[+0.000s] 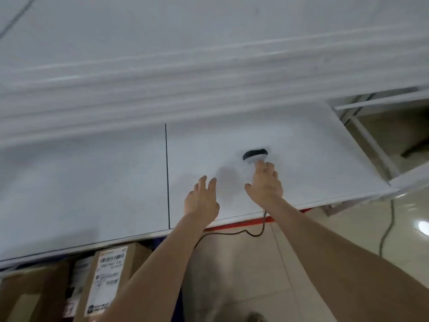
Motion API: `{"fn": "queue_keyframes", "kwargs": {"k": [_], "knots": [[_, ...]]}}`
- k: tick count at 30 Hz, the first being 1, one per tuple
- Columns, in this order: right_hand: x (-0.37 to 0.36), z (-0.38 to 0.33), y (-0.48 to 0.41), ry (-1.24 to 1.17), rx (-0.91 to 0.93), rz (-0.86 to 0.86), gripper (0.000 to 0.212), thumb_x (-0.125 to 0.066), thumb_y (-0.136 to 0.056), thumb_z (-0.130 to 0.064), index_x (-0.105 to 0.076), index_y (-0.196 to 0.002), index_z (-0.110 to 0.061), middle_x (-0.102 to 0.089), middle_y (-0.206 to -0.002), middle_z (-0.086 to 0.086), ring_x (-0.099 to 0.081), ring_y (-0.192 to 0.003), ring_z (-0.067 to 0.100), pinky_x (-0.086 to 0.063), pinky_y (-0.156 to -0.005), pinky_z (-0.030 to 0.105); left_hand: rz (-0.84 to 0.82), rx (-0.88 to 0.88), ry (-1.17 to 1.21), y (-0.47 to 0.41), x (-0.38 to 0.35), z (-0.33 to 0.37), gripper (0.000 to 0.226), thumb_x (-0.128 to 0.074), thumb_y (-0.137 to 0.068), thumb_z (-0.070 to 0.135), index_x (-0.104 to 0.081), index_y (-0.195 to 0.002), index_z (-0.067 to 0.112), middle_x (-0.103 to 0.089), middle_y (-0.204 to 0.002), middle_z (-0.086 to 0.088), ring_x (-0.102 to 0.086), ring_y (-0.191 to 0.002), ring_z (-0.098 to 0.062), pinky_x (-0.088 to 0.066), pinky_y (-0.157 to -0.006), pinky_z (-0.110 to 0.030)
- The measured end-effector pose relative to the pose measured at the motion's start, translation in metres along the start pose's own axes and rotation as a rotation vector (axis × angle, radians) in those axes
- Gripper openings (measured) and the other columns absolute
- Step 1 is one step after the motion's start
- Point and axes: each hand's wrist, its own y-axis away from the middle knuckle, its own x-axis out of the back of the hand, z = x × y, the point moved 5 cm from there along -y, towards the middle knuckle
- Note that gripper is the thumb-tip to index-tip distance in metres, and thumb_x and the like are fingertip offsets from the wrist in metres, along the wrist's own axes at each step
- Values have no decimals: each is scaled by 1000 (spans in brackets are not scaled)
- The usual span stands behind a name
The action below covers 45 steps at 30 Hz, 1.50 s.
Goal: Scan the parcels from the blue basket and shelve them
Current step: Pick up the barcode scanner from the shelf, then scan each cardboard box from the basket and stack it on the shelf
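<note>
Black-headed scanner (255, 156) on the white shelf (92, 182), right of its seam; its cable (255, 234) hangs over the near edge. Brown labelled parcels (111, 275) stand below, near left.

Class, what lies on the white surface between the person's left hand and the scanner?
Nothing: in the head view, the white surface between the left hand and the scanner is bare, with only a soft grey shadow on it.

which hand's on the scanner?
The right hand: its fingers curl over the black-headed scanner on the white table. The left hand is beside it, fingers spread, holding nothing.
</note>
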Motion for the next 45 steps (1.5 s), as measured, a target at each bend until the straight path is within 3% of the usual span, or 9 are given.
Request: {"fn": "queue_keyframes", "kwargs": {"k": [3, 8, 12, 18, 22, 26, 35, 40, 45], "knots": [[-10, 6, -18, -28, -33, 47, 82, -68, -86, -24, -15, -147, -13, -25, -146, 12, -42, -125, 31, -43, -96, 40, 23, -26, -54, -15, -10, -5, 67, -50, -95, 20, -13, -150, 21, -6, -158, -7, -34, -135, -25, -43, -95, -32], [-30, 4, -35, -100, -49, 126, 79, -62, -89, -19, -9, -148, -13, -32, -138, 15, -50, -108, 34, -45, -77, 39, 91, -10, -90, -26, -16, -19, 66, -49, -95, 20, -12, -150, 20, -6, -157, -7, -34, -134, -25, -44, -96, -32], [-41, 4, -35, -188, -65, 154, 71, -55, -92, -10, -12, -149, -10, -36, -138, 18, -49, -114, 37, -45, -84, 40, 112, 29, -113, -17, -23, -32, 66, -49, -95, 19, -12, -150, 20, -6, -158, -7, -35, -134, -24, -44, -92, -30], [-68, -8, -8, -561, -145, -81, 69, -59, -86, -9, -22, -144, -4, -55, -122, 16, -60, -105, 34, -44, -71, 32, 108, 145, -99, 23, -29, -51, 67, -49, -95, 17, -12, -151, 22, -6, -158, -5, -33, -135, -24, -43, -96, -33], [-79, -28, 28, -776, -169, -215, 40, -53, -79, -6, -50, -119, -1, -64, -94, 15, -64, -69, 24, -51, -58, 29, 132, 192, -138, 61, -16, -58, 67, -49, -94, 15, -13, -151, 20, -8, -158, -8, -33, -135, -25, -42, -97, -33], [-69, -57, 70, -899, -55, -279, 13, -58, -85, -9, -57, -97, -5, -60, -69, 8, -56, -54, 20, -49, -55, 29, 181, 259, -173, 102, 7, -66, 66, -48, -94, 15, -15, -151, 20, -11, -157, -7, -33, -135, -26, -41, -100, -34], [-40, -98, 187, -1083, 184, -370, 13, -66, -83, -11, -59, -93, -8, -60, -68, 5, -54, -56, 16, -47, -57, 27, 302, 330, -290, 218, 49, -63, 63, -51, -93, 21, -20, -149, 20, -16, -155, -8, -34, -134, -27, -40, -99, -36], [-43, -104, 247, -1209, 156, -574, 19, -71, -84, -14, -56, -92, -5, -53, -63, 7, -49, -51, 16, -46, -48, 24, 353, 360, -311, 280, 53, -66, 60, -48, -96, 30, -21, -149, 18, -17, -155, -10, -34, -135, -29, -40, -101, -39], [-56, -111, 277, -1159, 162, -576, 16, -68, -87, -14, -57, -84, -3, -57, -60, 9, -53, -47, 17, -48, -47, 26, 336, 426, -290, 308, 42, -88, 58, -47, -94, 23, -24, -147, 19, -23, -152, -9, -38, -131, -28, -46, -93, -39]]}}
